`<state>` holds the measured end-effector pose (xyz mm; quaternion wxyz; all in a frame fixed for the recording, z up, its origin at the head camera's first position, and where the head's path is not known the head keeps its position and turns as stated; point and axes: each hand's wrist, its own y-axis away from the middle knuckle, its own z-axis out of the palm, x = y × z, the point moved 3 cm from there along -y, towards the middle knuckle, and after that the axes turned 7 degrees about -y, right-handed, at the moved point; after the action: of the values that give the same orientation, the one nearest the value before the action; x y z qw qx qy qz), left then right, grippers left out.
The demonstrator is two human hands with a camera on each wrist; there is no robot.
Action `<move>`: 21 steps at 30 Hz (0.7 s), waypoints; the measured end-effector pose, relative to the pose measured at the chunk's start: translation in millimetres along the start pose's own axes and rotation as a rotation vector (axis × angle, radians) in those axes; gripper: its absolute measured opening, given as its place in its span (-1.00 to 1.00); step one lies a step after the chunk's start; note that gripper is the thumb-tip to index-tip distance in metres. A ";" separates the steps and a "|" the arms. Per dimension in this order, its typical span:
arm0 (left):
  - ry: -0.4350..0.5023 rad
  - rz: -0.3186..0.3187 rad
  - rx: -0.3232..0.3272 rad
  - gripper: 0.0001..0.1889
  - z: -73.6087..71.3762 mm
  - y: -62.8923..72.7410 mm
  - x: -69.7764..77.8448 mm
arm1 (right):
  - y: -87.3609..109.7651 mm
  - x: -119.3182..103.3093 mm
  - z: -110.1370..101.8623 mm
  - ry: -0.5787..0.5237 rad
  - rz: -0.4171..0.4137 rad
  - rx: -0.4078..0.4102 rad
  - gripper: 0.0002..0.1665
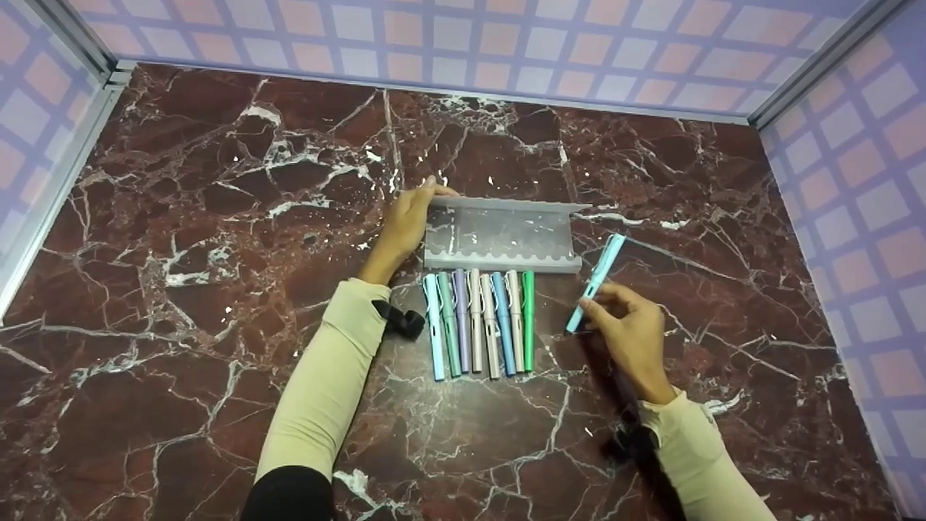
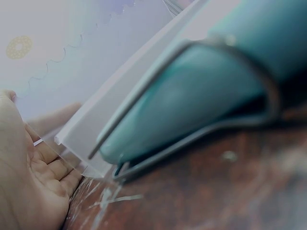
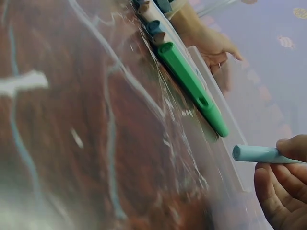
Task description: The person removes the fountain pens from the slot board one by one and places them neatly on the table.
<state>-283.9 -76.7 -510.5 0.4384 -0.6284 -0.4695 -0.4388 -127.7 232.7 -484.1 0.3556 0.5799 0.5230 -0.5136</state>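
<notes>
My left hand (image 1: pixel 411 221) holds the left end of a clear plastic pen case (image 1: pixel 506 230), its lid raised. In the left wrist view, fingers (image 2: pixel 53 167) show through the case's transparent end. My right hand (image 1: pixel 633 329) pinches a light blue pen (image 1: pixel 599 278) between thumb and fingers, tilted, to the right of the case. The light blue pen (image 3: pixel 259 153) also shows at the right wrist. Just in front of the case, several capped pens lie side by side: a light blue one (image 1: pixel 434 325) at the left, a purple one (image 1: pixel 461 318), and a green pen (image 1: pixel 528 322) at the right.
The case's near edge has a scalloped strip (image 1: pixel 499 260). Everything rests on a dark red marbled tabletop (image 1: pixel 217 376). Checked panels (image 1: pixel 448 36) stand along the back and both sides. Each wrist wears a black camera mount (image 1: pixel 401 320).
</notes>
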 end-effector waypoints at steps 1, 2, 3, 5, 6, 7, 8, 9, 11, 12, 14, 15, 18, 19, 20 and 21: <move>-0.002 -0.001 -0.002 -0.42 0.1 -0.1 0.3 | 1.2 -0.1 1.1 0.019 0.005 -0.012 -0.80; -0.005 -0.002 -0.001 -0.42 0.1 -0.1 0.6 | 2.3 0.0 2.2 0.038 0.013 -0.025 -0.79; -0.003 -0.006 -0.001 -0.42 0.2 -0.2 0.7 | 3.4 0.2 3.4 0.052 0.026 -0.037 -0.79; -0.005 -0.018 -0.001 -0.42 0.3 0.0 1.1 | 6.6 -0.2 5.8 0.088 0.056 -0.060 -0.79; -0.007 -0.025 -0.001 -0.42 0.4 0.0 1.0 | 8.0 -0.1 6.9 0.109 0.073 -0.071 -0.79; -0.009 -0.025 0.000 -0.42 0.5 0.0 1.1 | 9.7 -0.2 8.3 0.129 0.089 -0.083 -0.79; -0.006 -0.024 -0.001 -0.42 0.6 -0.2 1.0 | 11.3 -0.1 9.7 0.146 0.107 -0.096 -0.79; 0.001 -0.025 -0.003 -0.42 0.7 -0.1 1.0 | 13.2 -0.2 11.2 0.169 0.125 -0.109 -0.79; 0.009 -0.028 -0.009 -0.42 0.7 1.2 5.2 | 16.5 -0.6 14.2 0.224 0.144 -0.141 -0.79; 0.010 -0.027 -0.012 -0.42 0.9 0.9 5.2 | 18.0 -1.3 15.7 0.249 0.150 -0.157 -0.79; 0.025 -0.020 -0.014 -0.43 0.9 0.8 5.4 | 20.6 -2.5 18.3 0.297 0.157 -0.185 -0.79; 0.026 -0.017 -0.014 -0.43 0.8 0.8 5.6 | 21.6 -3.6 19.1 0.321 0.155 -0.195 -0.79; 0.022 -0.013 -0.007 -0.43 1.0 -0.7 0.9 | 23.4 -6.7 21.4 0.377 0.154 -0.220 -0.77; 0.021 -0.012 -0.003 -0.43 0.7 -0.3 0.6 | 23.8 -7.4 22.1 0.390 0.160 -0.227 -0.77; 0.022 -0.015 -0.003 -0.43 0.7 -0.2 0.3 | 24.1 -8.4 22.9 0.401 0.165 -0.235 -0.77; 0.020 -0.020 -0.005 -0.43 0.8 -0.3 -0.2 | 24.3 -9.4 23.6 0.410 0.171 -0.243 -0.77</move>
<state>-284.0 -76.0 -510.8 0.4372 -0.6202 -0.4704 -0.4506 -108.7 203.1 -483.2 0.3512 0.6670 0.5912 -0.2868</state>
